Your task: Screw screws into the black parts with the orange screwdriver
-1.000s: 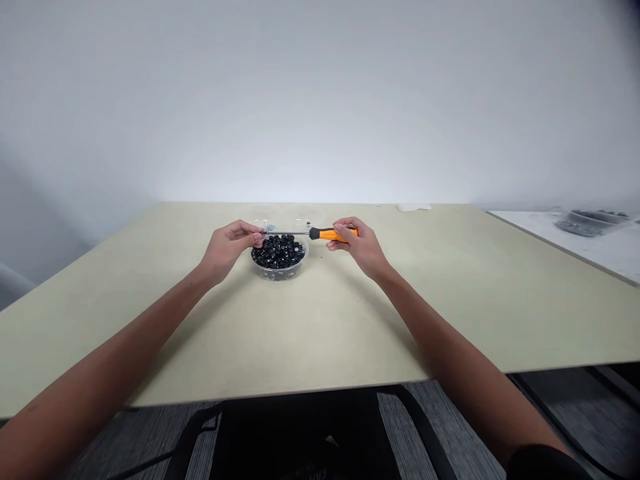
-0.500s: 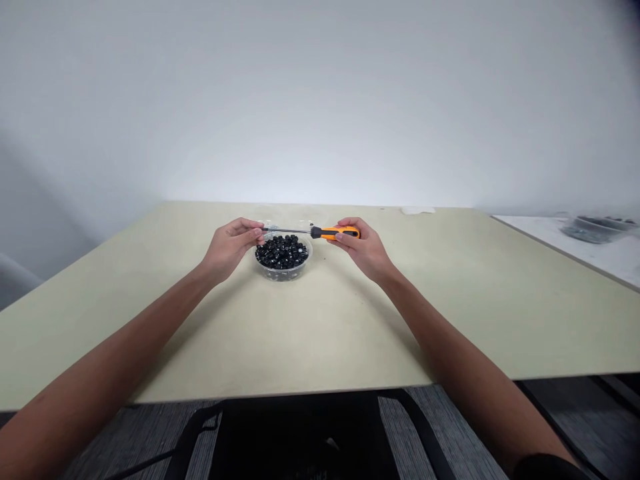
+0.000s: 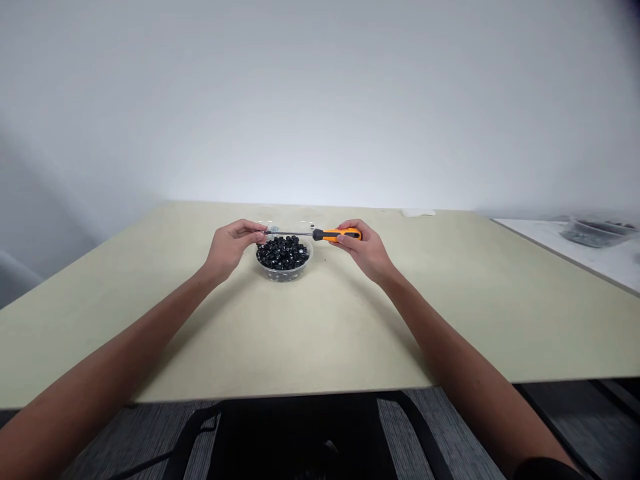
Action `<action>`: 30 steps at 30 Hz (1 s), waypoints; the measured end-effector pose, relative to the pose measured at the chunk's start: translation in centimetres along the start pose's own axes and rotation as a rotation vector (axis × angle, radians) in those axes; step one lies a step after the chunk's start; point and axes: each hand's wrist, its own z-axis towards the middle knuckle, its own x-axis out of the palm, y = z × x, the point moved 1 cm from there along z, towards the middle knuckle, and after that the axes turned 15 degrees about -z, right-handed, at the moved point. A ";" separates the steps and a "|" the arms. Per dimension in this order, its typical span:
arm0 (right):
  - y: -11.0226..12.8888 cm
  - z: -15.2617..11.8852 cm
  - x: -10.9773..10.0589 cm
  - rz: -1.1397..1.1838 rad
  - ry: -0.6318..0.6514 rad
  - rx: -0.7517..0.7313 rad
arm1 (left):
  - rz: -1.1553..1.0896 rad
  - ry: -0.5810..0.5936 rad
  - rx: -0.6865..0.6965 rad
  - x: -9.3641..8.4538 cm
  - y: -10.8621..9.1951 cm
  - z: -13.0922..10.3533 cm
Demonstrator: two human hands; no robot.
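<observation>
The screwdriver is held level by the far side of the tub of black pieces, its handle gripped in the right hand and its shaft pinched near the tip by the left hand, seemingly to be steadied from both ends.

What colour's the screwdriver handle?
Orange and black; the screwdriver handle shows best in the head view.
</observation>
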 end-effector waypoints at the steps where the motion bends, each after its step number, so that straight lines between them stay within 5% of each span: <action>1: -0.2 0.0 0.0 0.007 0.005 0.000 | 0.007 -0.002 0.004 0.0 0.0 0.0; 17: -0.9 0.2 0.7 0.162 -0.008 0.067 | 0.001 -0.057 0.149 0.4 -0.4 -0.3; 30: -1.5 0.4 0.4 0.180 -0.037 0.085 | -0.058 0.026 0.049 0.0 0.3 0.0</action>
